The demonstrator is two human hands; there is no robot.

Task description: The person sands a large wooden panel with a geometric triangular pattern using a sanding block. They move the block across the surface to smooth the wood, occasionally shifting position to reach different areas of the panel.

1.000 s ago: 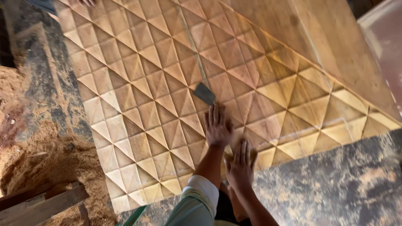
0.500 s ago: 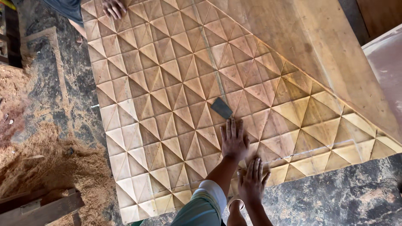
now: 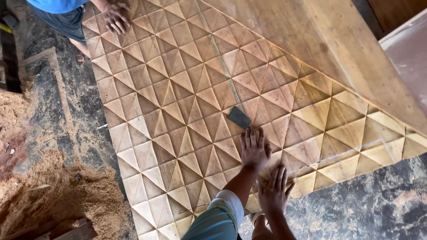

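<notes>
A large carved wooden panel (image 3: 178,102) with a raised triangle pattern lies slanted across the floor. My left hand (image 3: 254,149), on a light-sleeved arm, rests flat on the panel near its lower edge, fingers together and pointing up. Just beyond its fingertips lies a small dark flat scraper blade (image 3: 239,118), which neither hand holds. My right hand (image 3: 273,193) presses flat at the panel's lower edge, fingers spread. At the panel's top left corner, another person's hand (image 3: 116,18) rests on it.
A smooth wooden board (image 3: 338,40) overlaps the panel's upper right side. Sawdust (image 3: 49,191) is piled on the dark stained floor (image 3: 378,204) at lower left. The other person, in a blue shirt (image 3: 58,5), stands at the top left.
The view has shifted, so the panel and my hands sit lower and further right. The other person's hand and blue shirt have come into view at top left. My hands stay flat.
</notes>
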